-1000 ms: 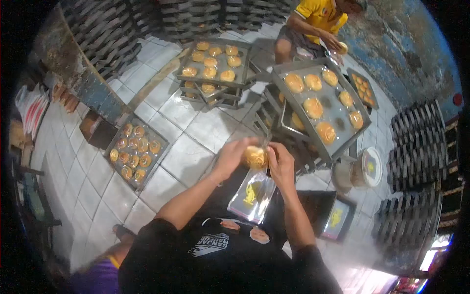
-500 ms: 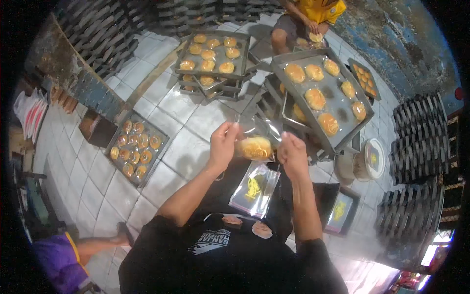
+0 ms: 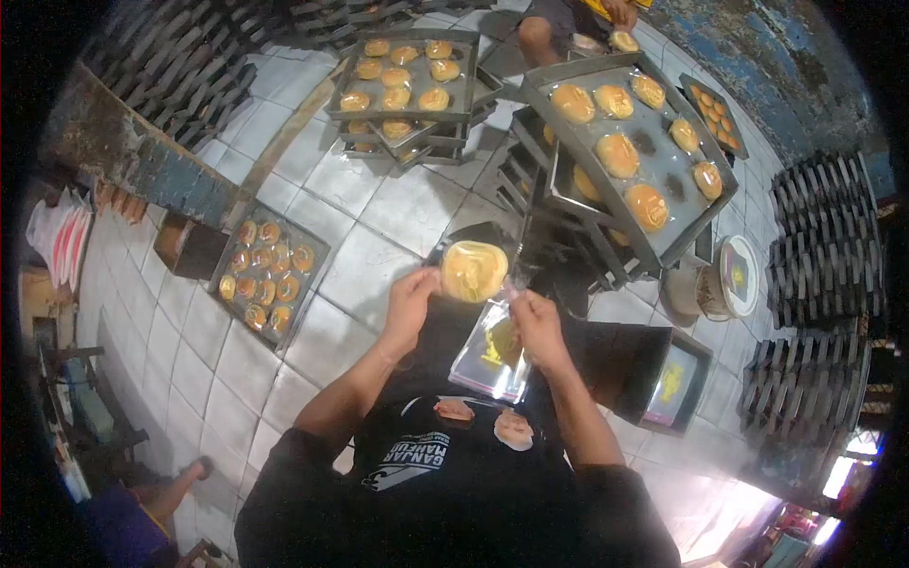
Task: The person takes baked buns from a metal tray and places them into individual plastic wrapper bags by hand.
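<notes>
A round golden bun (image 3: 474,272) in a clear plastic bag is held up in front of my body. My left hand (image 3: 411,305) pinches the bag at the bun's left side. On the other side, my right hand (image 3: 538,328) has its fingers closed on the bag's right edge. Below the bun, a stack of clear printed bags (image 3: 485,358) with a yellow design lies on my lap, partly behind my right hand.
Trays of wrapped buns stand stacked at the back (image 3: 327,95) and at the right (image 3: 653,260). Another tray (image 3: 322,275) lies on the floor at left. A lidded bucket (image 3: 691,292) and an open box (image 3: 615,364) are at right. Another person's hand (image 3: 620,13) is at the top.
The bagged bun has turned to show its broad face, and both hands have shifted slightly left. The other person at lower left has moved lower in view.
</notes>
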Available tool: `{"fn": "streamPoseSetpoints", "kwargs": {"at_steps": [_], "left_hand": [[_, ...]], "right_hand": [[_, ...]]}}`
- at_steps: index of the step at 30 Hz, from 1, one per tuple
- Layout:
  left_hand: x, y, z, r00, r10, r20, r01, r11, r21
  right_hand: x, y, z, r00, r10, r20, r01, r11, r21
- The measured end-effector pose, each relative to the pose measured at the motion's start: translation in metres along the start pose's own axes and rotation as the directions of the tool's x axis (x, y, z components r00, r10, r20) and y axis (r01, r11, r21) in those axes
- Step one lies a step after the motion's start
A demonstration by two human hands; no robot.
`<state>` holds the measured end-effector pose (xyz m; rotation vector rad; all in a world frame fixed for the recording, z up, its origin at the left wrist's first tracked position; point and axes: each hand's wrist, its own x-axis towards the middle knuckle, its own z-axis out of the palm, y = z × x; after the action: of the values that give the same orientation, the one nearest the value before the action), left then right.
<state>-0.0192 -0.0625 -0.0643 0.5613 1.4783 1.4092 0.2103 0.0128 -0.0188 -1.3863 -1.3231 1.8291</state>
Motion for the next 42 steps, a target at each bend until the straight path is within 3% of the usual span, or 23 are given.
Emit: {"fn": "streamPoseSetpoints", "kwargs": {"at_steps": [3, 5, 7, 11, 12, 13, 15, 16, 17, 18, 19, 20, 21, 22, 29, 32, 33, 35, 37, 38, 39, 41, 42], "left_hand": [[0.007, 0.024, 0.007, 0.998, 0.034, 0.055, -0.033, 0.999, -0.03], [0.013, 0.036, 0.026, 0.96, 0.246, 0.131, -0.249, 0.969, 0.002], [0.019, 0.052, 0.055, 0.866, 0.443, 0.233, -0.456, 0.89, 0.004], [0.015, 0.074, 0.096, 0.893, 0.384, 0.236, -0.37, 0.923, -0.101], [0.01, 0.074, 0.096, 0.858, 0.389, 0.335, -0.453, 0.881, 0.136], [0.005, 0.074, 0.094, 0.823, 0.379, 0.422, -0.534, 0.77, 0.349], [-0.009, 0.053, 0.079, 0.694, 0.507, 0.511, -0.715, 0.564, 0.412], [-0.02, 0.048, 0.07, 0.607, 0.506, 0.612, -0.787, 0.279, 0.55], [-0.025, 0.045, 0.066, 0.547, 0.457, 0.701, -0.776, -0.036, 0.63], [-0.022, 0.043, 0.064, 0.557, 0.473, 0.683, -0.762, -0.035, 0.646], [-0.022, 0.039, 0.054, 0.512, 0.46, 0.725, -0.801, -0.05, 0.597], [-0.024, 0.035, 0.049, 0.45, 0.436, 0.779, -0.849, -0.059, 0.524], [-0.029, 0.034, 0.047, 0.453, 0.418, 0.787, -0.85, -0.063, 0.523], [-0.03, 0.034, 0.049, 0.47, 0.449, 0.76, -0.841, -0.035, 0.54], [-0.023, 0.038, 0.05, 0.465, 0.444, 0.766, -0.851, -0.016, 0.526], [-0.028, 0.042, 0.044, 0.155, 0.54, 0.827, -0.96, -0.114, 0.254], [-0.037, 0.047, 0.047, 0.172, 0.542, 0.823, -0.96, -0.096, 0.264], [-0.057, 0.054, 0.056, 0.703, 0.482, 0.522, -0.68, 0.67, 0.298], [-0.054, 0.064, 0.052, 0.871, 0.165, 0.462, -0.266, 0.95, 0.162], [-0.038, 0.059, 0.041, 0.784, -0.012, 0.621, -0.239, 0.916, 0.321], [-0.028, 0.055, 0.037, 0.656, -0.203, 0.727, -0.252, 0.849, 0.465], [-0.027, 0.049, 0.042, 0.764, -0.14, 0.63, -0.071, 0.952, 0.297], [-0.017, 0.053, 0.042, 0.815, -0.138, 0.563, 0.056, 0.985, 0.162]], "right_hand": [[-0.008, 0.014, 0.007, 1.0, -0.005, 0.008, 0.007, 0.979, -0.202], [-0.023, -0.017, 0.021, 0.968, -0.179, -0.176, 0.218, 0.946, 0.241], [-0.026, -0.043, 0.003, 0.959, -0.26, -0.11, 0.282, 0.9, 0.332], [-0.021, -0.125, -0.073, 0.661, -0.732, -0.168, 0.509, 0.601, -0.617], [-0.008, -0.14, -0.102, 0.507, -0.848, -0.157, 0.457, 0.419, -0.784], [0.001, -0.153, -0.126, 0.342, -0.935, -0.092, 0.352, 0.218, -0.91], [-0.005, -0.16, -0.149, 0.304, -0.941, -0.15, 0.193, 0.215, -0.957], [-0.009, -0.164, -0.154, 0.276, -0.938, -0.211, 0.045, 0.232, -0.972], [-0.017, -0.162, -0.148, 0.344, -0.897, -0.277, 0.134, 0.339, -0.931], [-0.032, -0.147, -0.133, 0.428, -0.839, -0.335, 0.21, 0.453, -0.866], [-0.051, -0.104, -0.109, 0.734, -0.659, -0.163, 0.33, 0.556, -0.763], [-0.063, -0.088, -0.085, 0.77, -0.636, -0.053, 0.417, 0.565, -0.712], [-0.055, -0.055, -0.08, 0.745, -0.62, 0.247, 0.537, 0.337, -0.773], [-0.064, -0.042, -0.063, 0.779, -0.553, 0.296, 0.497, 0.256, -0.829], [-0.081, -0.024, -0.052, 0.81, -0.55, 0.204, 0.376, 0.221, -0.9], [-0.078, -0.029, -0.051, 0.77, -0.604, 0.206, 0.371, 0.162, -0.914], [-0.079, -0.03, -0.05, 0.777, -0.586, 0.23, 0.384, 0.152, -0.911], [-0.084, -0.045, -0.052, 0.764, -0.591, 0.26, 0.452, 0.203, -0.869], [-0.095, -0.087, -0.057, 0.759, -0.572, 0.309, 0.575, 0.368, -0.731], [-0.09, -0.094, -0.073, 0.802, -0.502, 0.323, 0.577, 0.514, -0.635], [-0.087, -0.098, -0.091, 0.971, -0.171, 0.164, 0.228, 0.865, -0.448], [-0.047, -0.078, -0.116, 0.985, -0.144, -0.099, 0.143, 0.99, -0.023], [-0.03, -0.066, -0.135, 0.986, -0.14, -0.091, 0.136, 0.989, -0.052]]}}
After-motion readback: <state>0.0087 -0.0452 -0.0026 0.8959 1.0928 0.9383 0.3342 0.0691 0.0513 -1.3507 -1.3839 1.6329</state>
